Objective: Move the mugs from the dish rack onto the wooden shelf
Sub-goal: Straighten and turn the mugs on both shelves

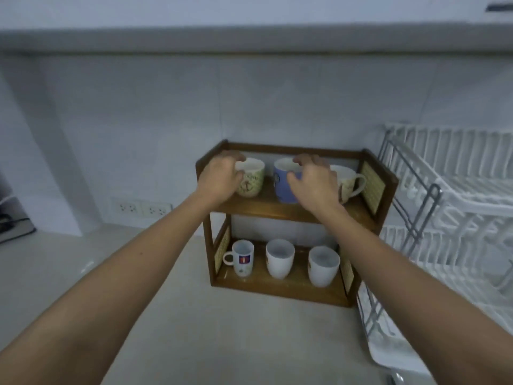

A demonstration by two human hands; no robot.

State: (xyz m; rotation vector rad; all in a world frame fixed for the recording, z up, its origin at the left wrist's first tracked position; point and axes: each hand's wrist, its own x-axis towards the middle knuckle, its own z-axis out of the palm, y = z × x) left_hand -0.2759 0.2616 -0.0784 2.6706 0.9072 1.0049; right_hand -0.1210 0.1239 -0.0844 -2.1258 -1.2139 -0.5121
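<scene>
A two-level wooden shelf [277,210] stands against the wall on the counter. On its top level stand a cream-green patterned mug [253,182], a blue mug [282,191] and a cream mug [350,181] with its handle to the right. My left hand [219,176] wraps the cream-green mug from the left. From the front right, my right hand [316,182] curls over the blue mug, thumb on its side. The lower level holds a white mug with a red-blue print [243,259] and two plain white mugs [279,259] [323,265]. The white dish rack [458,190] at the right shows no mugs.
The rack's drip tray [394,352] reaches along the counter toward me at the right. Wall sockets [141,208] sit left of the shelf. A dark object with a cable [11,225] lies at the far left. Pale counter [194,315] spreads in front of the shelf.
</scene>
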